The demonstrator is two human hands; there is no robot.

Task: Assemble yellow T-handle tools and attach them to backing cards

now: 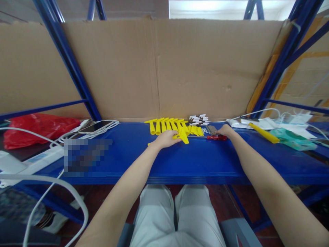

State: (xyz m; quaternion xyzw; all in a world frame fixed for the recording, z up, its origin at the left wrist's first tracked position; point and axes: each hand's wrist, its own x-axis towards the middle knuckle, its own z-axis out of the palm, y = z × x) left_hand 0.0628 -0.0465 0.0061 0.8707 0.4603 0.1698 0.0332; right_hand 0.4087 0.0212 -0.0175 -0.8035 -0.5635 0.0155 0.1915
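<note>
A row of yellow tube-ended pieces (164, 126) lies on the blue bench (195, 161), at its back edge, and serves as the landmark here. Just in front of the row's right end, the left hand (167, 139) has its fingers closed around a single forked yellow piece (184, 136), which sticks out to the right of the fingers. To the right of the row, the right hand (225, 131) reaches down at a small grey-brown pile (212, 130); its fingers are curled, but how far open they are, and whether they grip anything, I cannot tell. A red-handled tool (216, 137) lies just under that hand, also right of the row.

Immediately right of the row are small flat yellow pieces (195, 130), with a stack of white-and-dark pieces (199, 119) behind them. Farther right of the row, a long yellow piece (264, 133) lies beside green plastic (293, 139). Well to the row's left are a phone (94, 127), white cables (109, 126) and a red bag (38, 130). Behind the row stands a cardboard panel (115, 68).
</note>
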